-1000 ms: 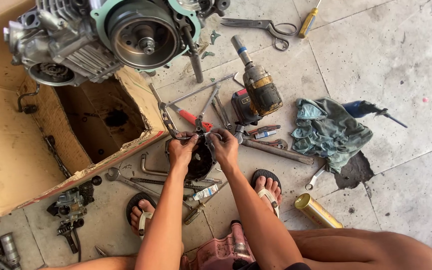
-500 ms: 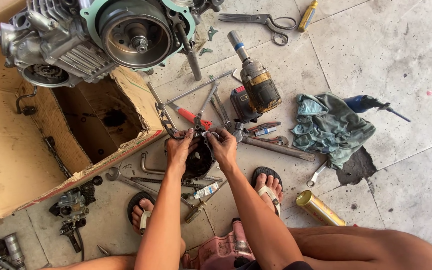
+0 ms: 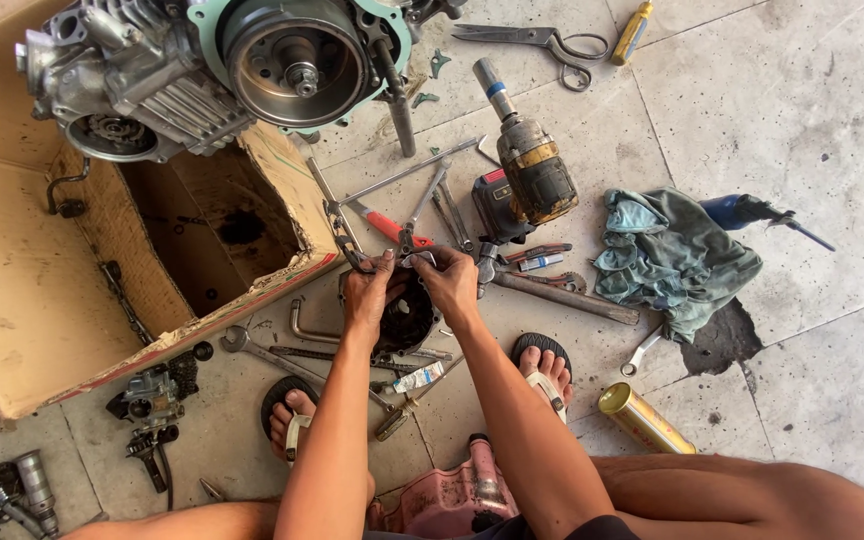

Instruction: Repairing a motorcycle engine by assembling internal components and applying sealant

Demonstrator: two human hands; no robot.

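Head view, looking down at a tiled floor [image 3: 812, 90]. Both hands are seen closed around a dark round engine part [image 3: 407, 315] held just above the floor at the centre of the frame, between the two sandalled feet. The left hand [image 3: 370, 293] is wrapped on the part's 9 o'clock side, fingers curled over its upper rim; the right hand [image 3: 449, 285] is clamped on the 3 o'clock side, thumb and fingertips pressed to the rim at 12 o'clock. Whether a small piece is pinched between the fingertips cannot be told.

At 12 o'clock from the part, red-handled pliers [image 3: 392, 228] and several wrenches are laid on the floor, just beyond the fingertips. Further out, at 1 o'clock, a yellow-and-black impact driver [image 3: 527, 170] is lying on its side. At 3 o'clock a crumpled teal rag [image 3: 667, 255] is spread, with a blue screwdriver [image 3: 752, 212] beside it. At 5 o'clock a gold-coloured can [image 3: 644, 418] is lying on its side. At 11 o'clock a motorcycle engine [image 3: 222, 70] is rested on the edge of an open cardboard box [image 3: 22, 300]. At 8 o'clock a carburettor [image 3: 152, 395] is set on the floor. Scissors [image 3: 537, 42] are placed near the top edge.
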